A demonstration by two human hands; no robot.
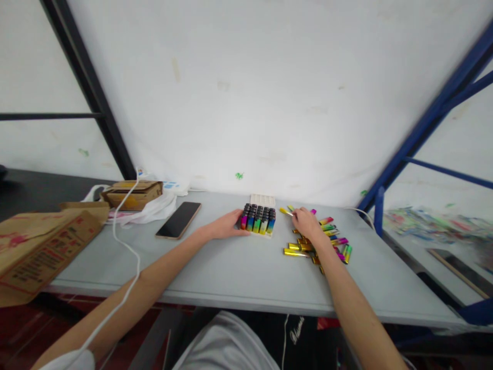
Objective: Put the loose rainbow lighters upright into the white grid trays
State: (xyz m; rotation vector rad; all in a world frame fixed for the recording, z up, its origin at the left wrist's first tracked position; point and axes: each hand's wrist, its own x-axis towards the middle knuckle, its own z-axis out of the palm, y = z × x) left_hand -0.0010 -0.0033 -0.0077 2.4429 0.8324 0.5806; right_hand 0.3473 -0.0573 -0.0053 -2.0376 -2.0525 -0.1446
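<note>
Several lighters [256, 220] with black tops and shiny rainbow-coloured bodies stand upright in tight rows in a small white tray [266, 236]. My left hand [230, 225] holds the left side of this block, thumb at the front corner and fingers toward the back. To the right, my right hand [304, 221] is closed at the back of a loose pile of shiny metallic lighters [302, 246], coloured gold, pink, green and blue. A yellow lighter [285, 211] sticks out to the left from its fingertips. My right hand and forearm hide part of the pile.
Behind the block lies a white slotted tray [262, 199] against the wall. A phone [179, 220] rests left of my left hand. Cardboard boxes [133, 195], a white plastic bag [156, 208] and a brown carton [50, 244] occupy the left. A white cable [129, 246] hangs across the left side.
</note>
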